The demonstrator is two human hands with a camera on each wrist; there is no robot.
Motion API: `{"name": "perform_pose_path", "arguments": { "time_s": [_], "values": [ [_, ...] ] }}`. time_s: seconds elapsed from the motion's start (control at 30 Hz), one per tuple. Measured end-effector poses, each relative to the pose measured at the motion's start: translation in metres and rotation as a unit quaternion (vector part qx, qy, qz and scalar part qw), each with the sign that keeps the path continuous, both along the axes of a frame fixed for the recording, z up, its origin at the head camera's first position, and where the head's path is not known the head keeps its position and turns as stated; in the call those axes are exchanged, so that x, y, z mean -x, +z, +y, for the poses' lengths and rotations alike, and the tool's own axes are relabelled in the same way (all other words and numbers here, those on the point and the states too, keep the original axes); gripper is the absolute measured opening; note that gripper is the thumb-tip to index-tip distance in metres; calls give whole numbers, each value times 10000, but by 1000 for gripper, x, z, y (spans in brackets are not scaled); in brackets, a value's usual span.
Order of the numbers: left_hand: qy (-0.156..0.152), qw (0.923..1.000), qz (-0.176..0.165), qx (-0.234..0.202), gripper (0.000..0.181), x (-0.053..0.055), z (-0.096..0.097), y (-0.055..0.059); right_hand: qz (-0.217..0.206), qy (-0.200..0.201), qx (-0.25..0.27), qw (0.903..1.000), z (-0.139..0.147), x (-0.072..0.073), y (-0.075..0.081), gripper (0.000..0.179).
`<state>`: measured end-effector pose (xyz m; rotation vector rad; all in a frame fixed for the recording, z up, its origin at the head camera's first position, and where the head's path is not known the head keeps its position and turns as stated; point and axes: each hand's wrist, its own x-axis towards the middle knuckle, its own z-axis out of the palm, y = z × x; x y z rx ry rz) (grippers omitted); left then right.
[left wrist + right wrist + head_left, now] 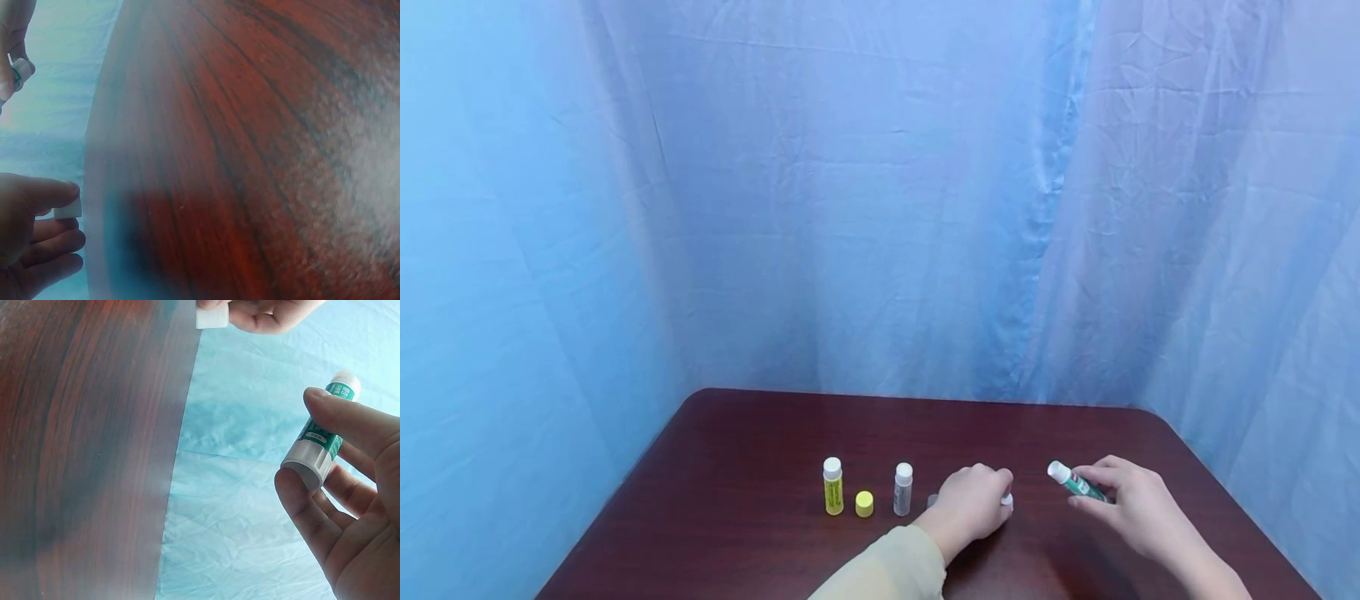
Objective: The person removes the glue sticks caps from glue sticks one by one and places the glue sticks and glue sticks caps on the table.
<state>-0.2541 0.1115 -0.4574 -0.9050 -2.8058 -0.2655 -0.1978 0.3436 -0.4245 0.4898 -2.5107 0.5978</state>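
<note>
My left hand (973,500) is low over the table, pinching a small white cap (69,210) between thumb and fingers. In the right wrist view the same white cap (212,317) shows at the top edge. To the right, my right hand (1138,508) holds a green-labelled glue stick (322,434) tilted, its white end pointing up and left in the head view. The thumb lies along the label and a fingertip touches the base. Just left of my left hand is a grey cap (932,500), mostly hidden behind it.
A grey glue stick (902,492) with a white top stands left of my left hand. Farther left are a yellow cap (864,504) and an upright yellow glue stick (833,493). All are on a dark red wooden table (760,442), with blue curtains (865,208) around it.
</note>
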Motion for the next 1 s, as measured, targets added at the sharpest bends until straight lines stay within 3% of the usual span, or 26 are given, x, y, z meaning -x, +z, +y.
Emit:
{"name": "perform_pose_path", "arguments": {
  "time_s": [0.5, 0.9, 1.0],
  "values": [
    [399, 9985, -147, 339, 8, -2, 8, -7, -137, 30, -45, 9999, -3, 1, 2, 28],
    [359, 9985, -104, 400, 10, -1, 8, -11, -118, 36, -56, 9999, -4, 0, 4, 28],
    [363, 9984, -68, 418, 13, 0, 9, -11, -279, -43, -44, 9996, -5, 0, 5, 28]
  ]
}}
